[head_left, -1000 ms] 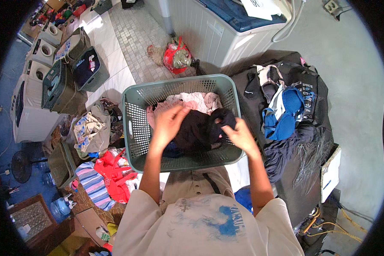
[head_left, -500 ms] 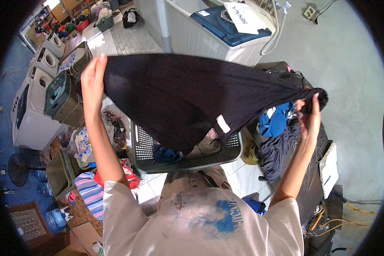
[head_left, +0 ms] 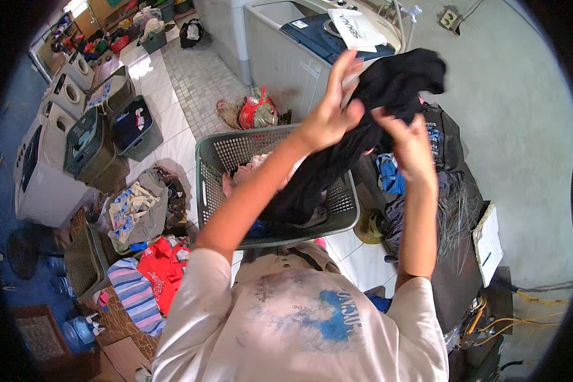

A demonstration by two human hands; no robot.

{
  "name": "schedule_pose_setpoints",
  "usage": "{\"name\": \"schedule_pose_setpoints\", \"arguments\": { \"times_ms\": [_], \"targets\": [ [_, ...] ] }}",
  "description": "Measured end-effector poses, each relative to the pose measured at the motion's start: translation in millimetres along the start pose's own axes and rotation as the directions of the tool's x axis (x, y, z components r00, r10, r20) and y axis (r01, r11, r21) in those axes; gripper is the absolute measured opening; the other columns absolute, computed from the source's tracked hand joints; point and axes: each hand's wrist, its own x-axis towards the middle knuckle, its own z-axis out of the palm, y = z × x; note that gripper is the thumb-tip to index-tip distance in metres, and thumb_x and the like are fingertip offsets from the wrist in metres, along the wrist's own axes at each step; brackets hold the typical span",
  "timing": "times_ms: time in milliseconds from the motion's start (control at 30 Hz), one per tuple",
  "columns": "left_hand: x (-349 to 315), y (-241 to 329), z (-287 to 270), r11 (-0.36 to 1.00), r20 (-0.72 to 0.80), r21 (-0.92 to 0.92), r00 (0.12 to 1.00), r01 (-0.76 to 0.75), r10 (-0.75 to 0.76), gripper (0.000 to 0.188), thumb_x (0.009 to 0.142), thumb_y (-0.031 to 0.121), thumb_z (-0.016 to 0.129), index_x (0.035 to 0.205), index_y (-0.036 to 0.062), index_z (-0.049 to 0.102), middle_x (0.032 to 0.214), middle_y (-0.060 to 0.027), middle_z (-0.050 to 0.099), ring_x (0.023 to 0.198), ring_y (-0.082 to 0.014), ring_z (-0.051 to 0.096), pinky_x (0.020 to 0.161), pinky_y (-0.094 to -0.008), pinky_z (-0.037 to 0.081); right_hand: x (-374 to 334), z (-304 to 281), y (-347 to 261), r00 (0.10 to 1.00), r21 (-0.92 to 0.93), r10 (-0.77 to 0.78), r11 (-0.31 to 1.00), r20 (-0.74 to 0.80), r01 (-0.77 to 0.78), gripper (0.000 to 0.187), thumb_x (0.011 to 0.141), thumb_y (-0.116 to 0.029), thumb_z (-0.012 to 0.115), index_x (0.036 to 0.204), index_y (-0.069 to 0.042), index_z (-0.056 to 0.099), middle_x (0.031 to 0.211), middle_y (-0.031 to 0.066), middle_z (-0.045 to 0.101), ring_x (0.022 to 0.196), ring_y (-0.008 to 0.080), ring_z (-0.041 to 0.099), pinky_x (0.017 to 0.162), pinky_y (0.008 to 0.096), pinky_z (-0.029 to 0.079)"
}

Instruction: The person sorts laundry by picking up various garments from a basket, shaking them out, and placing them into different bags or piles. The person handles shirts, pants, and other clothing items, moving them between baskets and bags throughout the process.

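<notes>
A black garment (head_left: 385,86) is bunched up above the right part of a grey-green laundry basket (head_left: 213,202), and its lower length trails into the basket. My right hand (head_left: 412,149) is closed on the gathered cloth, its fingers partly hidden and a little blurred. Beside the bunch, my left hand (head_left: 331,114) has its fingers stretched apart at the cloth's left edge, smeared by motion. Pale pink clothing (head_left: 254,169) lies inside the basket, partly behind my left forearm.
A twin-tub washing machine (head_left: 293,60) with a blue lid stands ahead. To the right, clothes, including a blue piece (head_left: 389,175), lie on a dark surface (head_left: 455,254). Laundry baskets (head_left: 140,143), a pile of clothes (head_left: 134,210) and front-loading washers (head_left: 51,169) line the left.
The garment was stretched wide between both hands; now it is gathered into a bunch at the right. My left hand has moved right and come off its corner; my right hand has moved inward.
</notes>
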Motion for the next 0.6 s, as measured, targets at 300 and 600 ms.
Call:
{"name": "schedule_pose_setpoints", "arguments": {
  "times_ms": [300,600],
  "targets": [
    [-229.4,-33.6,-17.6,0.361,0.122,0.481,0.347,0.799,-0.93,0.054,0.076,0.041,0.066,0.103,-0.0054,0.058,0.085,-0.0193,0.063,0.079,-0.0256,0.061,0.077,-0.0352,0.046,-9.7,-118.4,-120.9,0.58,-0.08,-0.605,0.727,-0.545,0.682,0.025,0.085,-0.009,0.049,0.107,0.004,0.053,0.107,0.0199,0.057,0.101,0.0292,0.057,0.091,0.0426,0.046],
    [-51.1,20.7,-20.7,0.737,-0.21,0.374,0.825,0.563,-0.524,0.038,0.068,0.0,0.045,0.105,-0.0049,0.052,0.087,-0.0189,0.063,0.081,-0.0297,0.061,0.072,-0.0347,0.046,-67.0,-94.2,-17.6,0.986,-0.666,0.166,0.733,-0.023,-0.138,0.076,0.067,-0.013,0.076,0.13,0.002,0.036,0.128,0.0191,0.042,0.117,0.0272,0.045,0.093,0.0387,0.043]
  ]
}}
